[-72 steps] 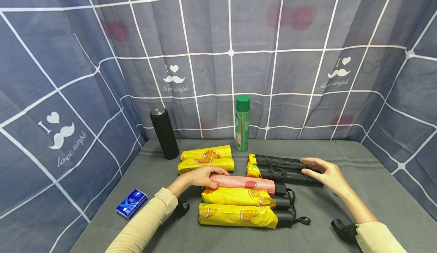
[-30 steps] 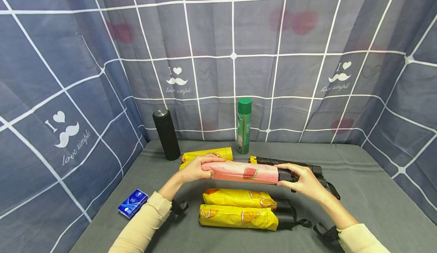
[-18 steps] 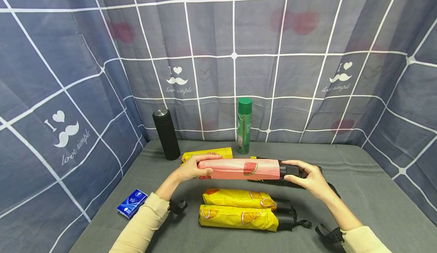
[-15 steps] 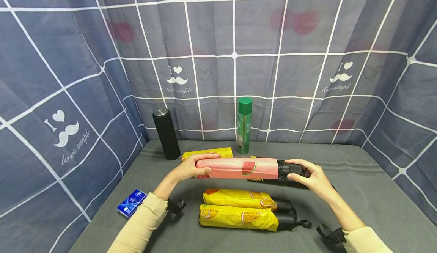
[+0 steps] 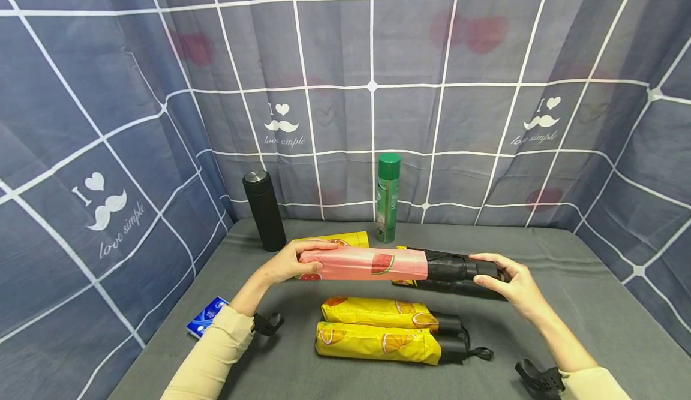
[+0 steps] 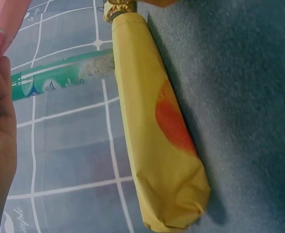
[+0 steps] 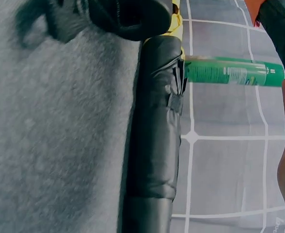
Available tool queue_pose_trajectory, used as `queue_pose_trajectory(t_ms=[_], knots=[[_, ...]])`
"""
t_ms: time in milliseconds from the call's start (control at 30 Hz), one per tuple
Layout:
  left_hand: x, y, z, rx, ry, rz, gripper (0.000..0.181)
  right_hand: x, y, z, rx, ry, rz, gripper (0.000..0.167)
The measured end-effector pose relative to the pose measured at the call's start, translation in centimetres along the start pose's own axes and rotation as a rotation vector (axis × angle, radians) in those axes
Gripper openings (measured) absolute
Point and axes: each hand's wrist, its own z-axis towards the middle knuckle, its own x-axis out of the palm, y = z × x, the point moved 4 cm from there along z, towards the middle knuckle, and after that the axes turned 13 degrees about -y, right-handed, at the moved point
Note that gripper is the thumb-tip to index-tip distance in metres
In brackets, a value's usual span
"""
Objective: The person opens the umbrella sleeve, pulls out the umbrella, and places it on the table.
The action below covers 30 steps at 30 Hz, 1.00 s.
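In the head view, my left hand (image 5: 287, 263) grips the closed end of a pink umbrella sleeve (image 5: 348, 264) with a watermelon print. A black folded umbrella (image 5: 450, 267) sticks out of its right end, partly inside it. My right hand (image 5: 514, 284) holds this umbrella by its handle end, thumb in front and fingers behind. Both are held level above the table. Below them lie two umbrellas in yellow orange-print sleeves, the farther umbrella (image 5: 378, 312) and the nearer umbrella (image 5: 380, 341). The left wrist view shows a yellow-sleeved umbrella (image 6: 154, 121) close up.
Behind the held umbrella lie yellow sleeves (image 5: 353, 239) and black folded umbrellas (image 5: 459, 289), largely covered. A black flask (image 5: 264, 211) and a green spray can (image 5: 387, 199) stand at the back. A blue tissue pack (image 5: 207, 317) lies left. Checked curtains enclose the grey table (image 5: 567, 280).
Both hands took hold of the pink-sleeved umbrella and lifted it from the table. They have since moved apart, the sleeve sliding left and more of the black umbrella coming out.
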Motion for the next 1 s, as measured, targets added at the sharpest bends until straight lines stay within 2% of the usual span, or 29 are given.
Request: queue_pose_trajectory(t_ms=[233,400,633,800,1000], knots=[[-0.6,0.1,-0.4,-0.042,-0.011,0.031,0.044,-1.1,-3.7,0.0,0.025,0.000,0.037,0.039],[-0.7,0.0,-0.4,-0.043,-0.015,0.044,0.042,-1.7,-3.6,-0.1,0.030,-0.002,0.043,0.039],[-1.3,0.3,-0.9,-0.050,-0.019,0.021,0.041,-2.9,-3.5,-0.5,0.027,-0.024,-0.038,0.038],[-1.9,0.3,-1.3,-0.049,-0.027,0.038,0.042,-3.9,-3.7,-0.8,0.052,-0.033,-0.086,0.038],[-2.7,0.7,-2.0,-0.095,-0.036,0.024,0.042,-5.0,-4.1,-1.4,0.069,-0.041,-0.130,0.038]])
